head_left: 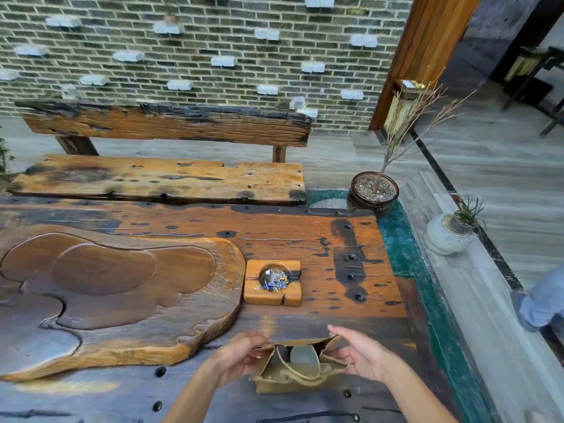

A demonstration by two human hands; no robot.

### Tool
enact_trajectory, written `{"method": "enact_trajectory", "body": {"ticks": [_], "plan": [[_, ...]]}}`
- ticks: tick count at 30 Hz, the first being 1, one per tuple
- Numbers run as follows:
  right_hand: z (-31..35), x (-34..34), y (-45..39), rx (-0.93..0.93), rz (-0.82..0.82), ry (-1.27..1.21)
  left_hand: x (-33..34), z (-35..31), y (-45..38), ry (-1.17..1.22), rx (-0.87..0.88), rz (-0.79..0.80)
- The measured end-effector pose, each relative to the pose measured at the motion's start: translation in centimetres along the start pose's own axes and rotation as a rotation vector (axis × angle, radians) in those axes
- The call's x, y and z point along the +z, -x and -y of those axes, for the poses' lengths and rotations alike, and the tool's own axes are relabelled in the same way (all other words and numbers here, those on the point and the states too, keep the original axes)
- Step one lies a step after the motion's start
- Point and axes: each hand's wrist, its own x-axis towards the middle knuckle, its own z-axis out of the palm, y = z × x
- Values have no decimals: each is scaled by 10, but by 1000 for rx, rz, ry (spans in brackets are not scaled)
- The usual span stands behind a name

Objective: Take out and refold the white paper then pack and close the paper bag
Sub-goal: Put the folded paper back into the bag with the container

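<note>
Right, paper bag (pixel 300 369) sits at the near table (pixel 305 245) edge, left hand (pixel 236 354) and right hand (pixel 361 351) pinching its rims apart; keep it wide, then lift the white paper (pixel 303 355) straight out.

Two bare forearms rise from the bottom edge of the frame and converge toward the lower centre. The left hand (pixel 236 354) sits just left of centre, wrist bent, its back turned toward the camera, fingers curled inward and pinching at their tips. The right hand (pixel 363 354) is just right of centre, a little farther up the frame, palm turned leftward toward the other hand, thumb low and the fingers (pixel 337 331) extended and slightly spread. Both are blurred, so whether the right fingertips are actually gripping anything is hard to judge. The hands are apart, facing each other.
</note>
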Motion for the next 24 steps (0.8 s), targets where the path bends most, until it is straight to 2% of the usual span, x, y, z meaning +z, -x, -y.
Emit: {"method": "enact_trajectory", "body": {"ticks": [4, 9, 12, 16, 19, 21, 24], "plan": [[-11, -7, -7, -80, -94, 70, -8, 12, -4, -43, 40, -34], [-24, -1, -14, -97, -235, 410, -10, 29, -15, -285, 103, -189], [-29, 4, -16, -101, -299, 523, -15, 44, -37, -350, 95, -234], [-40, 4, -28, -135, -385, 716, -3, 36, -28, -507, 180, -329], [-31, 15, -20, -171, -447, 891, -2, 33, -29, -733, 238, -338], [-27, 18, -20, -261, -483, 1044, -4, 32, -33, -823, 280, -334], [-26, 26, -31, -377, -407, 1246, -4, 31, -38, -953, 297, -240]]}}
